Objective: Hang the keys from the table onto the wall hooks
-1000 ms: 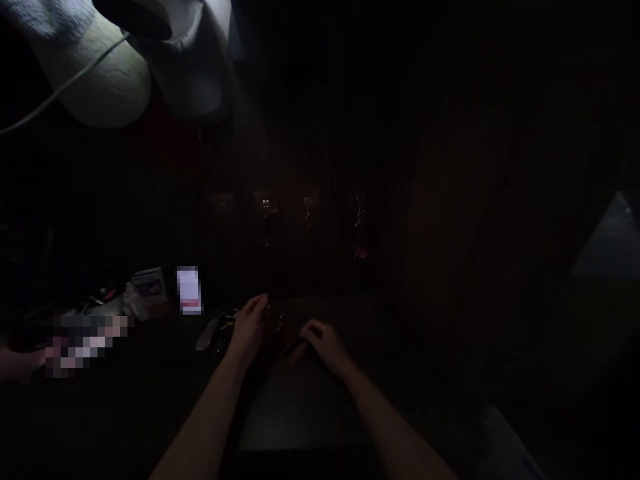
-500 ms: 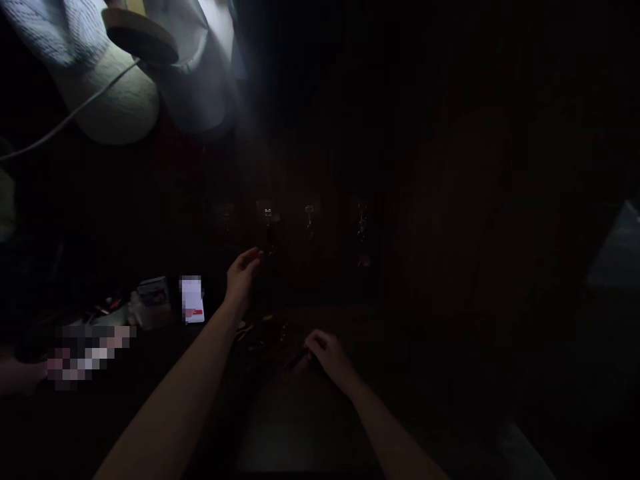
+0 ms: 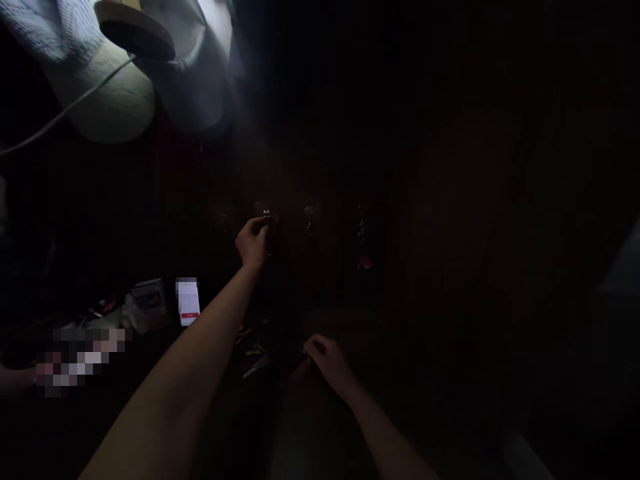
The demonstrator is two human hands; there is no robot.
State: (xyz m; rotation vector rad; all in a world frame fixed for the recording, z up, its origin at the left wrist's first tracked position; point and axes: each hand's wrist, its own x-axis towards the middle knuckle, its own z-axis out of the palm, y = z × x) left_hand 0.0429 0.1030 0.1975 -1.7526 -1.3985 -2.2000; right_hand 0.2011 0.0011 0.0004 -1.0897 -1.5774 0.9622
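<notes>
The scene is very dark. My left hand is raised to a small shiny metal hook on the dark upright surface ahead. Its fingers are pinched together just below the hook, around the spot where something thin hangs; what they hold is too dark to make out. Lower down, my right hand rests over the dark table, thumb and fingers curled together. Whatever is in them is lost in shadow. Left of it lie small loose items, one pale and narrow.
Right of my left hand hang another hook and a chain with a reddish piece. A lit phone stands at left beside a box. A knitted hat, other pale hats and a white cable are upper left.
My left hand has risen and its fingers have closed just below the hook. My right hand stays almost where it was. The view has shifted slightly.
</notes>
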